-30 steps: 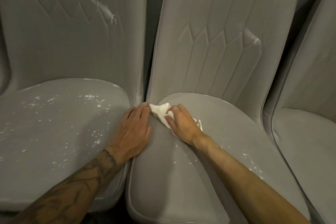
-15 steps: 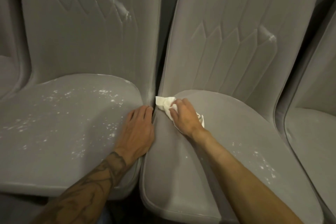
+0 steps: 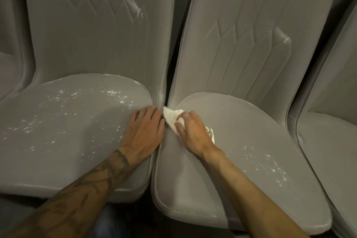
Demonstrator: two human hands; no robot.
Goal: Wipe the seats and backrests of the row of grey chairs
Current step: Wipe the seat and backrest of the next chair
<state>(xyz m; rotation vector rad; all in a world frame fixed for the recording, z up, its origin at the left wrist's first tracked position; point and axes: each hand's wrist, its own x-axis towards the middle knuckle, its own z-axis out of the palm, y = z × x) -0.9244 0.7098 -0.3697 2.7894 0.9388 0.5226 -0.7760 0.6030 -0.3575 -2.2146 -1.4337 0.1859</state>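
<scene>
White cloth (image 3: 171, 117), crumpled, lies at the rear left corner of the middle seat (image 3: 241, 141), its tip reaching the narrow dark gap between this chair and the one to its left. Middle backrest (image 3: 251, 15) rises directly behind the cloth and carries a white smear (image 3: 283, 35) high on its stitched panel. White specks (image 3: 270, 166) are scattered over the right part of the middle seat. The left seat (image 3: 67, 131) is heavily speckled across its rear half, and the left backrest (image 3: 96, 44) shows its own white streak (image 3: 135, 8). The two seats nearly touch along their edges, which crowds the corner where the cloth sits. A further chair (image 3: 332, 150) stands just beside on the right; another (image 3: 7, 73) is cut off at the left border. Right hand (image 3: 193, 133) covers the cloth, fingers bent and gripping it against the seat. Left hand (image 3: 144, 133) rests flat on the left seat's right edge, fingers straight and together, fingertips near the cloth's tip; its forearm is tattooed.
</scene>
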